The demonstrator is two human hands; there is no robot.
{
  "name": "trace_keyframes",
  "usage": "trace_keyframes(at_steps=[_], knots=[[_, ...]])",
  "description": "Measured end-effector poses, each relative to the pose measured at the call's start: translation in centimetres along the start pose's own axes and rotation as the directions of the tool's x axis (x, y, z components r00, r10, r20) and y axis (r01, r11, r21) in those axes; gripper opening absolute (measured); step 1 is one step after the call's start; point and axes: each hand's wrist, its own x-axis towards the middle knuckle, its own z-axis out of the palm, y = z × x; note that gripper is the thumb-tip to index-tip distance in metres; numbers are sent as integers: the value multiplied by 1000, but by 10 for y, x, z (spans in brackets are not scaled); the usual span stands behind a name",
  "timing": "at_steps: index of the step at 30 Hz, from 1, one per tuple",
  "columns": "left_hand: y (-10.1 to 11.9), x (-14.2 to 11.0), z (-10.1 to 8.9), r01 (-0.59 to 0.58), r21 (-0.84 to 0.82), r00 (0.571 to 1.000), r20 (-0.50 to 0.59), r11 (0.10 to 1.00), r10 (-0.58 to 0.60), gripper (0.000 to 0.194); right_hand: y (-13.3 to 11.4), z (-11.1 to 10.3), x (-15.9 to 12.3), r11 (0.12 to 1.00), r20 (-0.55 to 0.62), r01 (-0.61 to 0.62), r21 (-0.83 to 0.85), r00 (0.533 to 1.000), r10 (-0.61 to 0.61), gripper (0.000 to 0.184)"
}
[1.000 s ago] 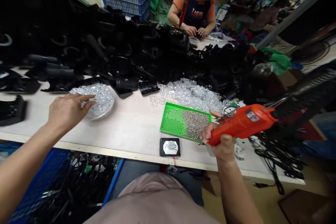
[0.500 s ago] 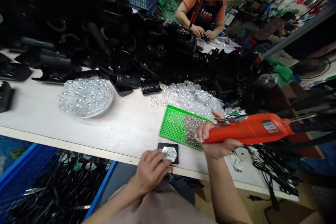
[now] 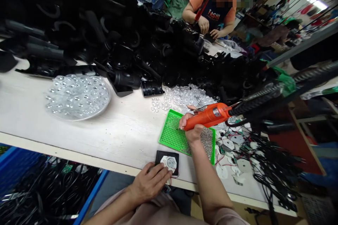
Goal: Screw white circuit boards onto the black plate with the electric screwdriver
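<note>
Black block (image 3: 167, 162) with a white plate and a round disc on its upper face is set at the near edge of a white table (image 3: 126, 130), around the middle of the scene. Its near left part is covered by the fingers of the left hand (image 3: 149, 182), which are laid close together, side by side; whether the block is gripped or only touched cannot be told. Thin red wires are seen at the block's near side.

By the right hand (image 3: 194, 134) an orange tool (image 3: 211, 115) is held, with fingers and thumb wrapped around it. Its front end is pointed left and partly hidden by the fingers, and a dark coiled cord is led from its back end toward the right. Hand and tool are seen over a green tray (image 3: 171, 135), just beyond the block. Small silver pieces (image 3: 208, 142) are gathered in the tray's right part.

Clear plastic pieces (image 3: 190, 96) are heaped beyond the tray, and more are piled in a white bowl (image 3: 107, 100) at the left. The far side is filled by a large heap of black plastic parts (image 3: 118, 45). White discs and wires (image 3: 243, 165) are spread at the right. At the near left, dark cables (image 3: 39, 186) are held in a blue crate (image 3: 91, 197). On the far side, a co-worker (image 3: 213, 14) in orange sleeves is seen with both hands lowered.
</note>
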Motion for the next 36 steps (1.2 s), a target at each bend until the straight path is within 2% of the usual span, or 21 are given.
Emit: trace_keyframes(at_steps=[4,8,11,14,16,19,21,26,30,36], knots=[[0,3,-1,11,-34,1000,-25,999,-12,29,5,-3,-2,1000,7,1,6,1000,-1,88],[-1,6,-3,16,-62,999,-51,998,-19,28,10,-3,-2,999,49,13,41,999,-15,78],[-1,7,-4,15,-54,999,-48,998,-17,27,5,-1,0,1000,73,-3,12,997,2,79],[-1,7,-5,7,-33,1000,-24,999,-7,28,-20,4,-3,998,-7,50,-45,999,-50,83],[-1,7,-6,-6,-26,1000,-3,1000,6,28,-46,10,-12,995,-42,102,-3,994,-102,79],[-1,9,-8,-14,-22,1000,-5,1000,14,26,-77,22,-39,988,20,66,141,997,-70,79],[-1,11,-9,-15,-25,999,-31,1000,14,24,-85,31,-60,984,40,22,177,999,-30,82],[-1,14,-9,-28,-55,997,-72,998,24,24,-65,47,-93,976,17,-15,218,1000,11,77],[-1,14,-8,-30,-66,998,-64,997,25,24,-54,48,-95,970,36,-46,239,999,39,77],[0,13,-8,-15,-61,997,-72,998,10,22,-52,47,-98,980,80,-38,195,997,22,70]])
